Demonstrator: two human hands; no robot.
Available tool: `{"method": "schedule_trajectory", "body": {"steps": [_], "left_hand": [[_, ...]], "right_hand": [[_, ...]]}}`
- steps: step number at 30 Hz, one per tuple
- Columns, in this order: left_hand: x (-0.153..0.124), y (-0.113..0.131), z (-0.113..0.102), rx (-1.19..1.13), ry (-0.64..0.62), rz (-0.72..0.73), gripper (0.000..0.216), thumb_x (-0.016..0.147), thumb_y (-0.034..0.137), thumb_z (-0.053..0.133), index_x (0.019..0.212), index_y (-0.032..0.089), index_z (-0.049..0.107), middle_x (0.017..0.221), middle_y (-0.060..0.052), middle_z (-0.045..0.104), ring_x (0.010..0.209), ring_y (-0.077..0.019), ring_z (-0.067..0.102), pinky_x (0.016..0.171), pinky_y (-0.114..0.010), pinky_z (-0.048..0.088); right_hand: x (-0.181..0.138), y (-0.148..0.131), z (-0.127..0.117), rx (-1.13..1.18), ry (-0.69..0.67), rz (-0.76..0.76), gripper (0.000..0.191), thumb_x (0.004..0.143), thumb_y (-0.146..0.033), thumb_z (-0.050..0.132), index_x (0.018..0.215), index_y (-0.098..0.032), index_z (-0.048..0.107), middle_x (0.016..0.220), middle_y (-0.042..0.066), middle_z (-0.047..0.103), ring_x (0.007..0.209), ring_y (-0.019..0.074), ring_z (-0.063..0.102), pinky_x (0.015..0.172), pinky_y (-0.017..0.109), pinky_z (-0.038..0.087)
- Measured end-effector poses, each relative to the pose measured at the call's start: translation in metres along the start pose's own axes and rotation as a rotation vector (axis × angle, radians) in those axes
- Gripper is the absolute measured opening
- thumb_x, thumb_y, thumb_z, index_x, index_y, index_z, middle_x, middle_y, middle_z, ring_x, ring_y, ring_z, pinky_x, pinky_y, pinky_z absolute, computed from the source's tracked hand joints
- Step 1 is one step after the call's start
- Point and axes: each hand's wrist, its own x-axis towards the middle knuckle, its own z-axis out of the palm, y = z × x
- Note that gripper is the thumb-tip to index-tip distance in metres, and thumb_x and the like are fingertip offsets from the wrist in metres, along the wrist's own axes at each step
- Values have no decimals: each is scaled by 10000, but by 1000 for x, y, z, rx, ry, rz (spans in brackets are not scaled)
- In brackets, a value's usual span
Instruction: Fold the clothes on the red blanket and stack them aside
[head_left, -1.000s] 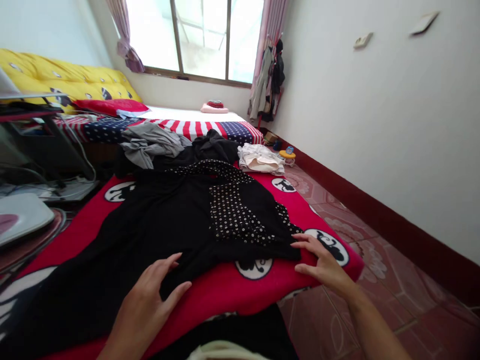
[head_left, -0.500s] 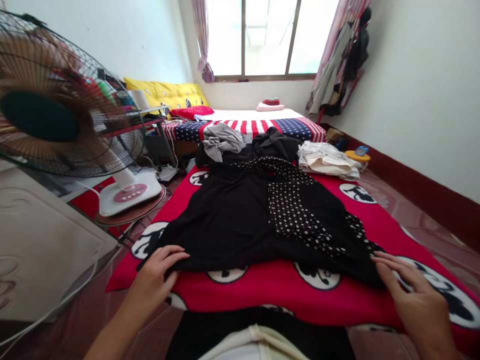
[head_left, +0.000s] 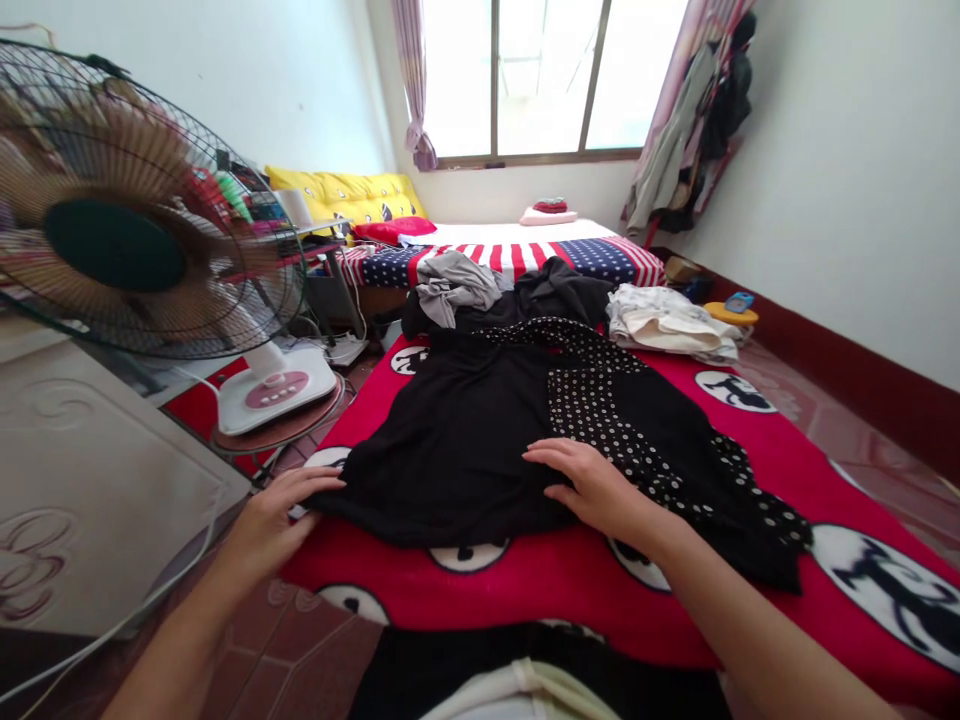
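Observation:
A black garment (head_left: 465, 440) with a white-dotted black panel (head_left: 600, 420) lies spread on a red blanket (head_left: 540, 585) with black-and-white cartoon patches. My left hand (head_left: 274, 515) rests at the garment's near left corner, fingers stretched towards the hem and touching it. My right hand (head_left: 589, 485) lies flat on the middle of the garment near its lower edge, fingers extended, holding nothing.
A standing fan (head_left: 127, 250) spins at the left on a white base (head_left: 274, 395). Behind the garment lie grey (head_left: 454, 285), black (head_left: 559, 285) and cream clothes (head_left: 667, 325). A flag-patterned mattress (head_left: 517, 255), a window and hanging clothes (head_left: 697, 130) are beyond. A tiled floor (head_left: 862, 440) runs along the right wall.
My right hand has moved from the garment's right corner to its middle. My left hand stays at the left corner. The view shifted slightly.

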Motion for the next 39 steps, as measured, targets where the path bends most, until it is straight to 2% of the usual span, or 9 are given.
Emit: {"method": "schedule_trajectory", "body": {"steps": [2, 7, 10, 12, 17, 24, 30, 35, 39], "left_hand": [[3, -2, -5, -75, -11, -49, 246, 699, 282, 591, 903, 270, 728, 1066, -45, 722, 1037, -252, 652, 985, -416, 479], [7, 8, -9, -328, -21, -139, 152, 732, 373, 633, 784, 260, 720, 1061, -63, 727, 1062, -263, 647, 994, -427, 470], [9, 12, -9, -454, 21, -246, 219, 739, 452, 647, 792, 249, 708, 1049, -67, 731, 1061, -281, 643, 953, -413, 498], [13, 10, -8, -461, 84, -345, 309, 711, 520, 662, 808, 230, 700, 950, -57, 747, 953, -278, 671, 845, -377, 548], [37, 1, 0, -350, 248, -428, 443, 675, 607, 630, 833, 197, 681, 762, -8, 728, 721, -222, 655, 629, -279, 543], [74, -1, 25, -29, 197, -318, 415, 770, 562, 547, 882, 197, 711, 892, -40, 754, 852, -240, 677, 768, -275, 500], [85, -5, 44, 193, 174, -310, 430, 777, 565, 542, 926, 206, 725, 942, -81, 754, 900, -270, 685, 801, -298, 481], [94, 9, 46, 288, 329, -320, 456, 816, 574, 525, 999, 202, 715, 895, -81, 744, 833, -256, 679, 750, -299, 472], [101, 22, 46, 427, 233, -207, 345, 807, 470, 603, 1023, 217, 693, 939, -91, 701, 904, -287, 642, 786, -356, 463]], "right_hand": [[7, 7, 3, -44, -48, 7, 414, 709, -148, 711, 1103, -270, 672, 1242, 62, 626, 1157, 263, 564, 1012, 427, 421], [8, 13, 2, 6, -33, 31, 124, 686, -209, 750, 779, -242, 675, 1178, 53, 656, 1090, 251, 600, 960, 402, 446], [7, 11, -1, 119, 31, 56, 66, 734, -224, 701, 757, -236, 640, 1075, 35, 690, 1019, 220, 622, 923, 360, 456], [8, 10, -4, 152, 72, 119, 56, 775, -284, 662, 787, -235, 640, 965, 25, 706, 919, 207, 640, 856, 332, 469], [15, 17, -8, 37, 213, 292, 224, 813, -439, 605, 724, -234, 614, 727, -4, 673, 697, 186, 618, 676, 293, 433], [23, 23, 4, -386, 273, 452, 190, 781, -443, 625, 758, -254, 630, 721, 20, 689, 653, 208, 624, 573, 283, 348], [24, 22, 10, -532, 228, 424, 76, 779, -321, 608, 781, -245, 615, 739, 35, 693, 692, 217, 637, 582, 285, 329], [21, 24, 13, -528, 292, 420, 53, 765, -296, 593, 757, -243, 591, 693, 21, 669, 661, 203, 621, 584, 284, 334], [20, 24, 14, -559, 259, 381, 17, 771, -258, 590, 762, -244, 586, 733, 26, 669, 692, 208, 619, 615, 297, 366]]}}
